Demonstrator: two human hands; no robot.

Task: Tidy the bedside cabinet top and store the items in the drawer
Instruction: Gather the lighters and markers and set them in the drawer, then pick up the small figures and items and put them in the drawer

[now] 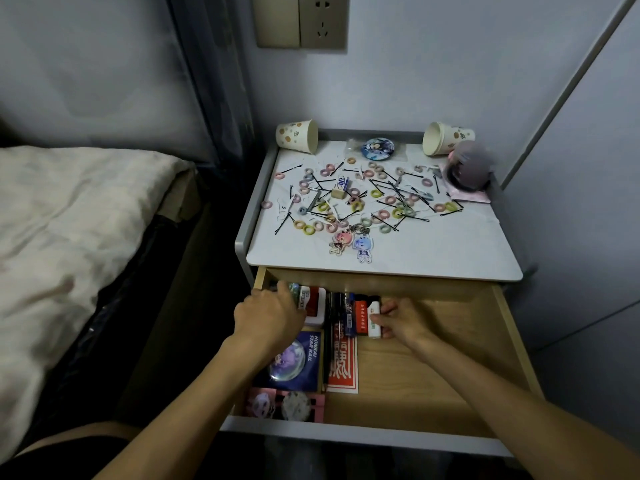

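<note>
The wooden drawer (433,375) stands pulled out under the white cabinet top (433,251). My right hand (405,322) pinches a white lighter (374,318) lying beside pens and other lighters (346,315) in the drawer's back. My left hand (268,315) reaches into the back left corner, fingers curled over a red and white box (317,303); whether it grips it is unclear. Many hair ties and black hairpins (363,199) are scattered on the top, with an eraser (338,192), two character keychains (351,244), a round badge (378,148) and a blurred figurine (467,168).
Two paper cups (298,135) (446,137) lie tipped over at the top's back corners. The drawer also holds a dark badge card (298,358), a red packet (343,365) and pink cards (284,405). A bed (69,237) is to the left, walls behind and right.
</note>
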